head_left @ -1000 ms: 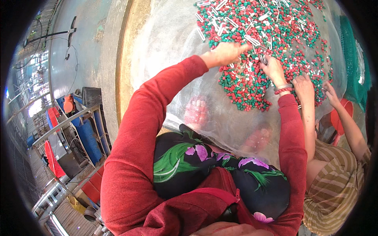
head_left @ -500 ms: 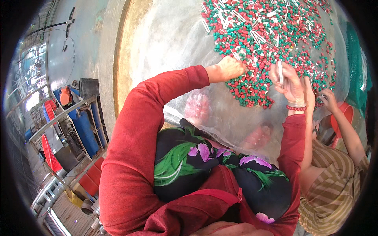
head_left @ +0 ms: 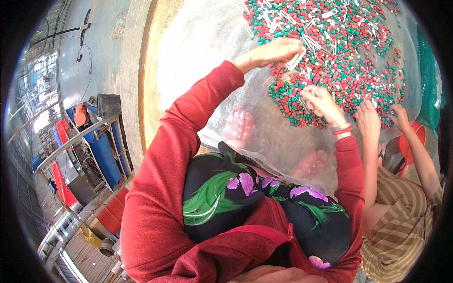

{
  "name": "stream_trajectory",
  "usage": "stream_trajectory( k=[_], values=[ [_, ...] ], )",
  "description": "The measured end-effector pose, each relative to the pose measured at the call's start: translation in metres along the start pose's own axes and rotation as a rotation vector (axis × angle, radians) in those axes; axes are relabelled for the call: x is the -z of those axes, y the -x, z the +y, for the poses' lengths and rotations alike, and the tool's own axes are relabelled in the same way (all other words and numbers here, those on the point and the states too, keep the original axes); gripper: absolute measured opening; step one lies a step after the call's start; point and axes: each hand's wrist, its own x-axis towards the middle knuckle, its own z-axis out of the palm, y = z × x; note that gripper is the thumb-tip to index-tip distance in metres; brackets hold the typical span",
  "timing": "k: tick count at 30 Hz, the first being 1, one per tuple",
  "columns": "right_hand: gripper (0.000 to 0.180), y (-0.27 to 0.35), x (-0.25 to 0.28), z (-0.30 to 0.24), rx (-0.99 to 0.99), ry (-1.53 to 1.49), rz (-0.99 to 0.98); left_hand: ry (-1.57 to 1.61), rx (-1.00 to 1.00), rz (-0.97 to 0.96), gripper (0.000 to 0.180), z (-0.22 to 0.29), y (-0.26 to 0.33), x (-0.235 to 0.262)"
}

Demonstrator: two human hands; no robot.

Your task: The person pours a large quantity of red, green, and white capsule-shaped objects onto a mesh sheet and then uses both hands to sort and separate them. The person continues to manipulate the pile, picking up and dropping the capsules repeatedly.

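Small red and green cone-shaped pieces (head_left: 288,111) lie spread in a wide layer, with thin white strips (head_left: 311,43) scattered among them. Over the left part of the layer my left hand (head_left: 278,51) is closed, its fingertips pinching white strips (head_left: 295,61) that stick out below. My right hand (head_left: 324,104) is bent down onto the near part of the layer with its fingers curled. A thin greyish piece (head_left: 305,104) shows at its fingertips; what exactly it holds is blurred.
A co-worker's two hands (head_left: 368,118) work in the layer at the right, close to my right arm. Translucent sheeting (head_left: 212,70) lies under the pieces. A wooden edge (head_left: 144,70) bounds the left side. A red basin (head_left: 415,141) and green netting (head_left: 424,80) are at the right.
My left hand has moved up and slightly right, over the pieces. My right hand has come down and left into the layer; the white strip it held up is no longer seen there.
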Motion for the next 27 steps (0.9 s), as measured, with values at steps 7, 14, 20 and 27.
stream_trajectory(
  k=[7, 14, 20, 27],
  values=[
    [0.02, -0.01, -0.051, 0.016, 0.419, 1.183, 0.222, 0.636, 0.027, -0.267, 0.028, 0.019, 0.001, 0.013],
    [0.013, -0.024, 0.0, 0.007, 0.245, 0.292, 0.297, -0.891, -0.258, -0.013, 0.023, -0.033, -0.022, 0.01],
    [0.017, 0.016, 0.037, -0.037, 0.08, -0.58, 0.167, -1.482, -0.309, -0.045, 0.012, -0.056, -0.013, -0.01],
    [0.027, 0.023, 0.021, -0.025, -0.072, 0.04, 0.03, -1.608, -0.554, -0.038, 0.012, -0.069, -0.016, -0.018]
  ],
)
